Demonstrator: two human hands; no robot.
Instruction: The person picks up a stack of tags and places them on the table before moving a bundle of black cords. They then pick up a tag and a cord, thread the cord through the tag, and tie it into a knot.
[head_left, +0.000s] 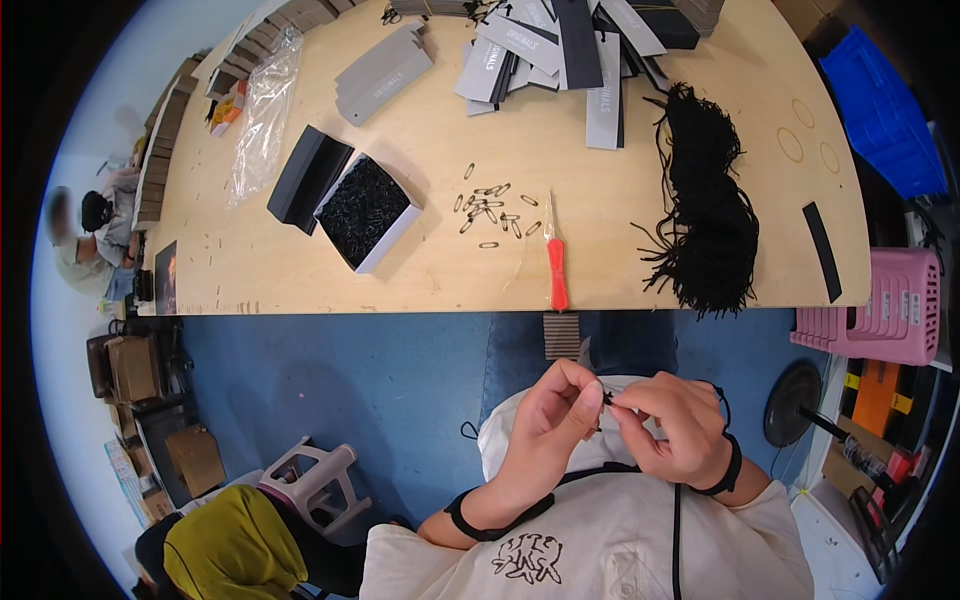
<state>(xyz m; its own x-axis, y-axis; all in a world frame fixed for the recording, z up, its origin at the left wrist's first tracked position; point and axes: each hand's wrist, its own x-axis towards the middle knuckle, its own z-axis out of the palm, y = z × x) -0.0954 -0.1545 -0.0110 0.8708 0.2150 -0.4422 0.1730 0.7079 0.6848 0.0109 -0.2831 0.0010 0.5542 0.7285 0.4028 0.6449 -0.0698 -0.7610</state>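
My left hand [556, 412] and my right hand [672, 425] meet in front of my body, below the table's near edge. Thumbs and forefingers of both are closed on a small black cord piece [607, 398]; its shape is mostly hidden by the fingertips. On the table ahead lies a red-handled tool [557, 275] with a thin pointed shaft. Small dark safety pins [485, 207] are scattered to its left. A thick bundle of black cords [708, 205] lies to the right. An open box [388, 238] full of small black pieces stands further left.
Grey and black hang tags [525, 40] are heaped at the far side, with a grey tag stack [385, 75] to their left. A clear plastic bag [268, 115] lies at left. A black strip [822, 252] lies near the right edge. A pink basket [890, 305] stands beyond it.
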